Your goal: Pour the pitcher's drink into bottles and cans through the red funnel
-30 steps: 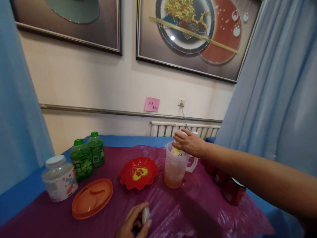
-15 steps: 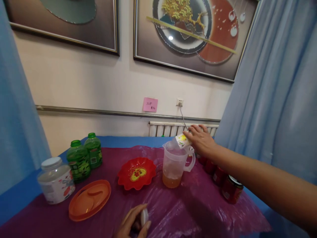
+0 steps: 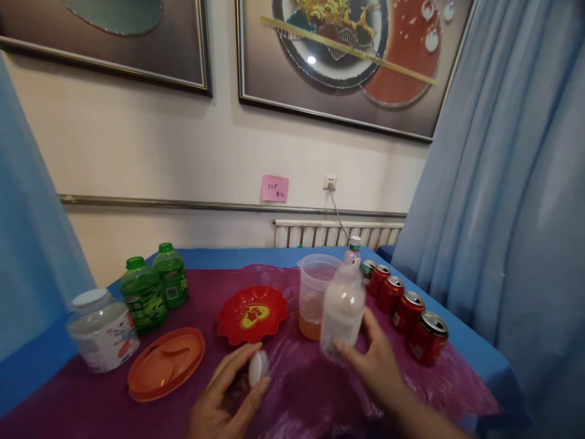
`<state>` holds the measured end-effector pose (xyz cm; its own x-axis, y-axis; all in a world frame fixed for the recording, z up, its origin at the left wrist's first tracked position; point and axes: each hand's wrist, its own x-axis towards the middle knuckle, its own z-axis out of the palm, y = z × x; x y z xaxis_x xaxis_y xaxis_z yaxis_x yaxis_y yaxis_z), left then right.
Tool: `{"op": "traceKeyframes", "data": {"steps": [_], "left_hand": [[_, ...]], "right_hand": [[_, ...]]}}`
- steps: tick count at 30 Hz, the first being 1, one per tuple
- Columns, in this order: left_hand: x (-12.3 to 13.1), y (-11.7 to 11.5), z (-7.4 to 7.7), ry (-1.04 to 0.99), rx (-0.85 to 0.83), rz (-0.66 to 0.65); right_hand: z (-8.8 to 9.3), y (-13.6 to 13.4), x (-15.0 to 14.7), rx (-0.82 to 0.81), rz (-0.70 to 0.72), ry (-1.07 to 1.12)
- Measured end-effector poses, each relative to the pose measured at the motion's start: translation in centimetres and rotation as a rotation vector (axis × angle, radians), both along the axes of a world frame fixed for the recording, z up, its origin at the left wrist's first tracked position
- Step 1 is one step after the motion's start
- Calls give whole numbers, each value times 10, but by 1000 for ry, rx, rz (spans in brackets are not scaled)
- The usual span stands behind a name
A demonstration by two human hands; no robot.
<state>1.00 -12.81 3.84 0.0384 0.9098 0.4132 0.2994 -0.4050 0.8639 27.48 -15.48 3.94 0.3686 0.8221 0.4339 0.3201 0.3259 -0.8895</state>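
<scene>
My right hand (image 3: 372, 360) is closed around a clear plastic bottle (image 3: 343, 314), upright and blurred by motion, in front of the measuring jug (image 3: 315, 286). The jug is translucent and has amber liquid at its bottom; its handle is hidden behind the bottle. Between the thumb and fingers of my left hand (image 3: 228, 390) is a white bottle cap (image 3: 258, 367), held at the near edge of the table. Just beyond that hand lies a red scalloped plate (image 3: 228, 314) with a yellow heart design.
An orange lid (image 3: 167, 364), a white-capped jar (image 3: 103, 335) and two green bottles (image 3: 144, 299) stand at left. Several drink cans (image 3: 428, 338) line the right side. Behind the jug is a small bottle (image 3: 352, 253). Purple plastic sheeting (image 3: 292, 396) covers the blue tabletop.
My right hand has brought the bottle down from its tilt over the jug's mouth, toward me and upright. The left hand with the cap has risen slightly. The cans now show fully.
</scene>
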Motion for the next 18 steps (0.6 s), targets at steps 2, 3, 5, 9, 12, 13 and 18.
{"op": "traceKeyframes", "data": {"steps": [2,3,5,9,12,13,18], "left_hand": [[4,4,16,21,36,4],[6,6,23,33,50,-4],[11,9,34,61,88,-23],[19,13,49,214,229,-69],[21,14,55,345,315,-121],[22,14,55,372,324,-133],[20,11,50,401,286,-119]], "right_hand": [[-32,-3,-35,-24,155,100],[-45,-1,-49,-25,214,123],[-63,3,-67,-8,245,133],[-79,10,-74,17,224,33],[-87,11,-69,46,181,-55],[-90,12,-68,55,159,-77],[-100,11,-67,48,95,-121]]}}
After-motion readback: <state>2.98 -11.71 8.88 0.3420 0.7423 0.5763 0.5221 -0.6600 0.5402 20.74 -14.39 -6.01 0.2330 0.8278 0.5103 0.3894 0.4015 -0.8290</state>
